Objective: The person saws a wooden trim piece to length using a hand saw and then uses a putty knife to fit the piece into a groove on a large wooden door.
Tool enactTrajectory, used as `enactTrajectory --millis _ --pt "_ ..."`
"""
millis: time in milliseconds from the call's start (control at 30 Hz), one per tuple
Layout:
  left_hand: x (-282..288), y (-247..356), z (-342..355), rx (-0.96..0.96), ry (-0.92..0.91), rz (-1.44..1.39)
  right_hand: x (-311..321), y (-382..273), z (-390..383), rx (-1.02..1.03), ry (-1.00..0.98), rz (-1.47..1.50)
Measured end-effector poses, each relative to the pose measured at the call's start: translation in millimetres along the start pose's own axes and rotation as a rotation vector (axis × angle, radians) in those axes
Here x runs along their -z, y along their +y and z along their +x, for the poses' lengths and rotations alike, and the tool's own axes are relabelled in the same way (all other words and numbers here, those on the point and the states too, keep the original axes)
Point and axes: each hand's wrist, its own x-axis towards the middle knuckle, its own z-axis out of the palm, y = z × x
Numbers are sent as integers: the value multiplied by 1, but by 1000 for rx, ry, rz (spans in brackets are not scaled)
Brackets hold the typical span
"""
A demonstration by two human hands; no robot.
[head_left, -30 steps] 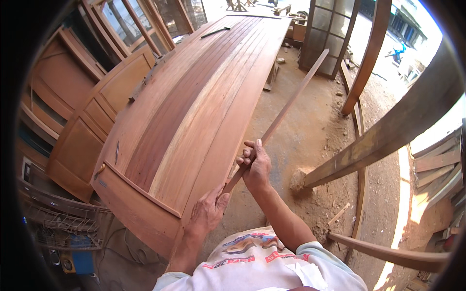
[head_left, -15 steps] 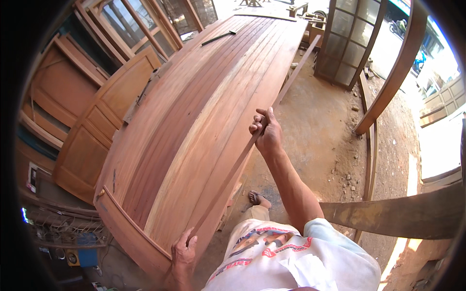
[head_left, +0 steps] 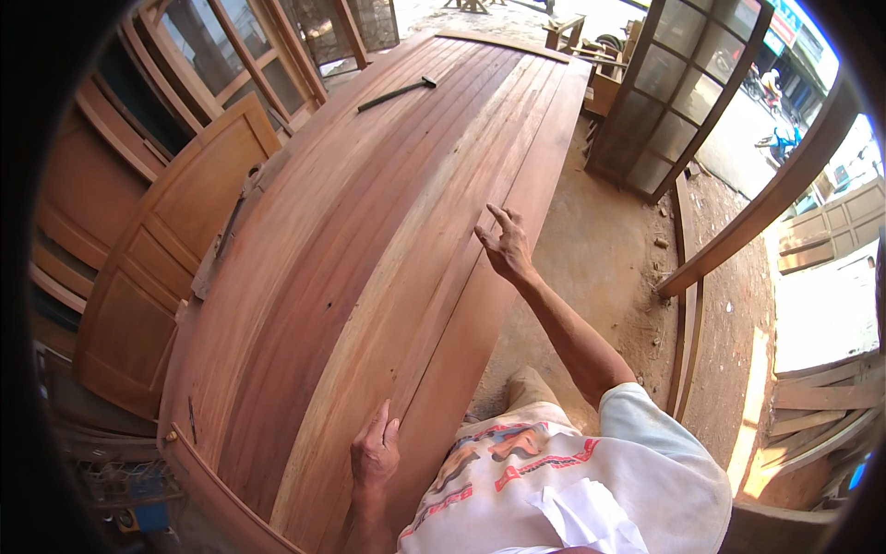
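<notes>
A long panel of reddish and pale wooden boards (head_left: 305, 305) stretches away in front of me. My right hand (head_left: 506, 247) is over its right side, fingers apart and reaching toward the left. Lower down, my left hand (head_left: 374, 457) is at the near right part of the panel, with index finger and thumb stretched out. Neither hand visibly grips anything. A narrow reddish strip (head_left: 454, 263) seems to lie along the boards between my hands; I cannot tell its edges from the grain. On the far left part of the panel rests a dark hammer (head_left: 397, 95).
A curved-top panelled door (head_left: 166, 268) leans at the left beside other wooden frames. A glazed door frame (head_left: 678, 88) stands at the far right, near a slanting wooden post (head_left: 766, 208). A thin dark tool (head_left: 192, 420) lies near the panel's near left corner.
The long thin wooden strip held raised in my right hand is out of its grip and appears lowered onto the panel. My right hand's fingers have opened; my left hand has moved up the panel.
</notes>
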Motion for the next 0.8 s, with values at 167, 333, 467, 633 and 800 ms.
enactTrajectory --millis 167,333,467,633,800 --pt "-51 20 91 -35 9 -32 4 63 84 144 3 -149" --pt "-106 55 194 32 -6 -33 27 123 187 278 13 -142" --pt "-131 92 246 124 -78 -35 46 169 260 295 -52 -13" --pt "-166 96 286 130 -71 -147 69 209 326 196 -173 19" --pt "-169 120 321 256 -196 -232 63 248 348 89 -26 173"
